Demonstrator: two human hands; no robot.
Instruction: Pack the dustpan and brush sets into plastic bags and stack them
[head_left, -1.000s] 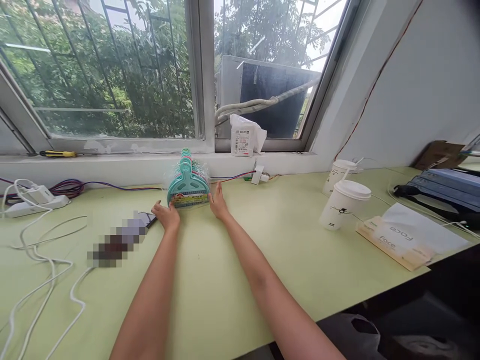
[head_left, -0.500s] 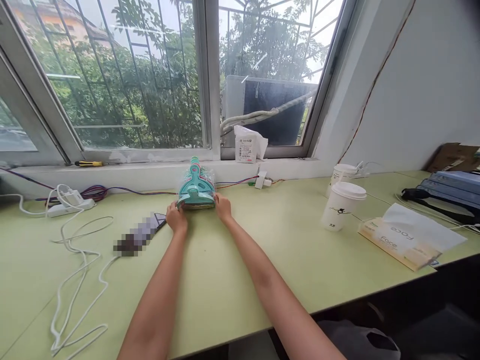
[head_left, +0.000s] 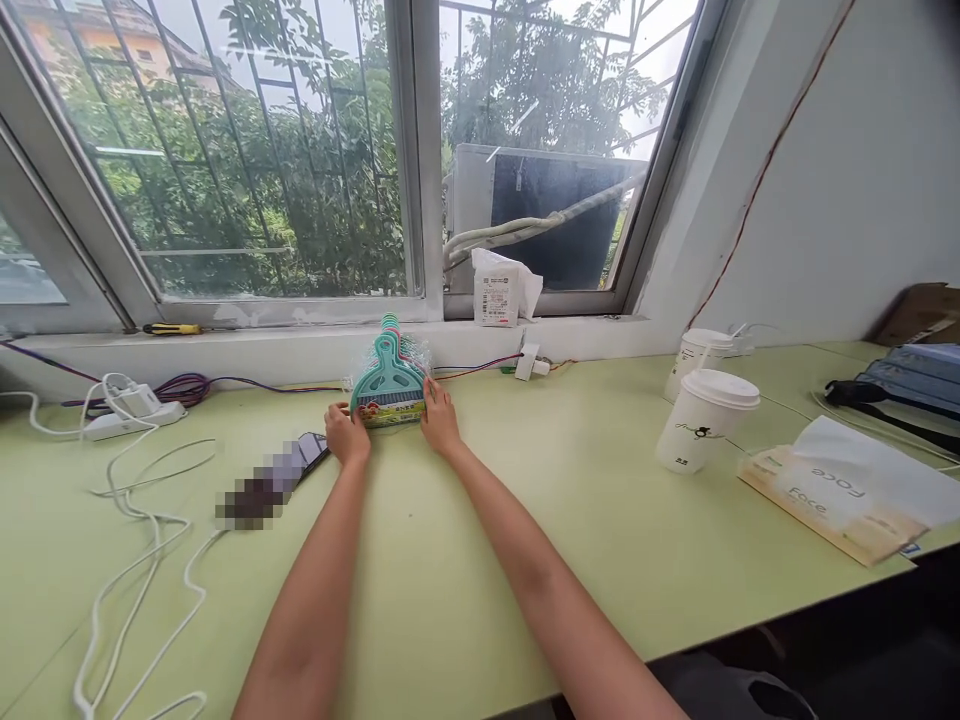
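Observation:
A row of teal dustpan-and-brush sets (head_left: 386, 380) in clear plastic wrap stands upright at the back of the table, against the wall under the window. The front one shows its handle with a hole, a band of bristles and a colourful printed label. My left hand (head_left: 347, 435) is closed on the lower left edge of the sets. At their right edge my right hand (head_left: 440, 420) presses with its fingers pointing up along the side. Some fingertips of both hands are hidden behind the edges. Just left of my left hand lies a phone (head_left: 307, 455), partly blurred out.
White cables (head_left: 154, 530) and a power strip (head_left: 135, 420) lie on the left. Two paper cups (head_left: 701, 425) and a tissue pack (head_left: 832, 500) stand and lie on the right. A white plug (head_left: 530, 362) sits by the wall. On the sill are a screwdriver (head_left: 172, 329) and a small white packet (head_left: 499, 295).
The front set, tipped toward me before, now stands upright with its label showing. Both hands have stayed at its sides, the right fingers now turned upward. The view has shifted slightly.

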